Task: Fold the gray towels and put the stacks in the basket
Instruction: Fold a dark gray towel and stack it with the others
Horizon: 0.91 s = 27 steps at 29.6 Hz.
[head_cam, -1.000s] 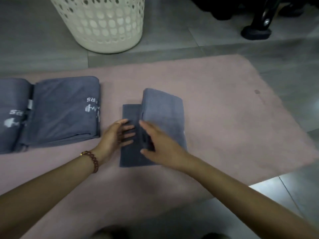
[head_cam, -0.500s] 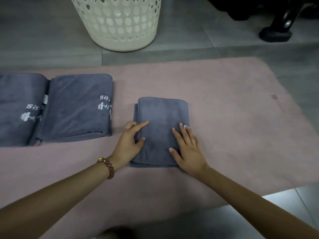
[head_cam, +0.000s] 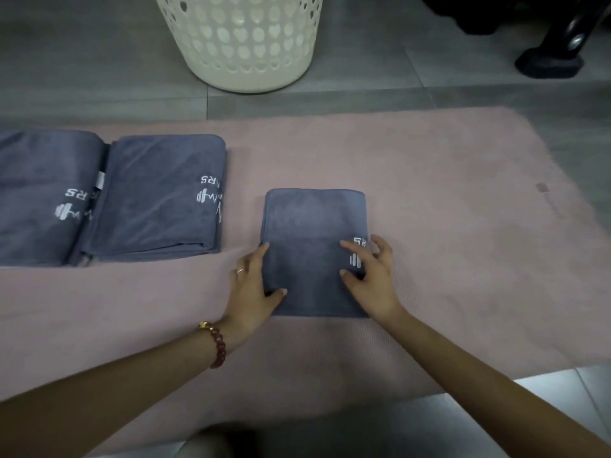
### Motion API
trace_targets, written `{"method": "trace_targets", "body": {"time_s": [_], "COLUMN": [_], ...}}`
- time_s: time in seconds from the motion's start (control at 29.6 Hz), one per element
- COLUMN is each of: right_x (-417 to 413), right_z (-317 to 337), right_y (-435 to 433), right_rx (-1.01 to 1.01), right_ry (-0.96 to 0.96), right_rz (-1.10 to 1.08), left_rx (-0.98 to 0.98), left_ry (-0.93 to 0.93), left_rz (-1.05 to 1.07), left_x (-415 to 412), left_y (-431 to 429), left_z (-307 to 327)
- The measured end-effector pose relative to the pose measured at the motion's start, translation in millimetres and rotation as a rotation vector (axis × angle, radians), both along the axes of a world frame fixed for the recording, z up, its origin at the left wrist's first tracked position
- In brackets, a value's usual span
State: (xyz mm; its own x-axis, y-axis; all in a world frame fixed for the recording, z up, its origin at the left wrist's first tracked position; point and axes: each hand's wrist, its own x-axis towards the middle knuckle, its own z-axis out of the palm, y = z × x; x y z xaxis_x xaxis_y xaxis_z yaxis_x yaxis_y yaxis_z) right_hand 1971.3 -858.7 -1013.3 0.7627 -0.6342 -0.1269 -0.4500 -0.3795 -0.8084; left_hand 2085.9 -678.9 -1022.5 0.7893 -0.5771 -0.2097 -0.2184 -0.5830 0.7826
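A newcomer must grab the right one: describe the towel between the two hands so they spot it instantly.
Find the pink mat before the white basket. Near its middle lies a small folded gray towel, right of two bigger towels. Only it is flanked by the left hand and right hand.

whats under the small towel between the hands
The towel lies flat on the pink mat, which shows all round it. The left hand has its thumb on top, fingers along the left edge; whether they reach beneath is hidden. The right hand rests on top.
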Motion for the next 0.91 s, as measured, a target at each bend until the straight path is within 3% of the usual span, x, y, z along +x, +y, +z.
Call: {"method": "trace_targets", "body": {"time_s": [0.24,0.54,0.64,0.74,0.81,0.91], "right_x": [11,20,31,71,112,183], "right_z": [14,30,47,76,95,106], "right_y": [-30,-34,-24,-11,1,27], "right_rx": [0.453,0.546,0.376,0.346,0.396,0.561], "right_ry": [-0.051,-0.045,-0.083,-0.248,-0.384,-0.483], "right_rz": [-0.001,0.020,0.123,0.171,0.199,0.243], "left_rx": [-0.336,-0.369,-0.391,-0.432,-0.441,-0.470], "left_ry": [0.352,0.487,0.378,0.144,-0.005,-0.068], "left_rz": [0.071,-0.016,0.001,0.002,0.006,0.094], "left_x": [12,26,38,80,116,167], "left_y": [-4,-8,-3,22,46,80], "left_z": [12,31,56,100,129,152]}}
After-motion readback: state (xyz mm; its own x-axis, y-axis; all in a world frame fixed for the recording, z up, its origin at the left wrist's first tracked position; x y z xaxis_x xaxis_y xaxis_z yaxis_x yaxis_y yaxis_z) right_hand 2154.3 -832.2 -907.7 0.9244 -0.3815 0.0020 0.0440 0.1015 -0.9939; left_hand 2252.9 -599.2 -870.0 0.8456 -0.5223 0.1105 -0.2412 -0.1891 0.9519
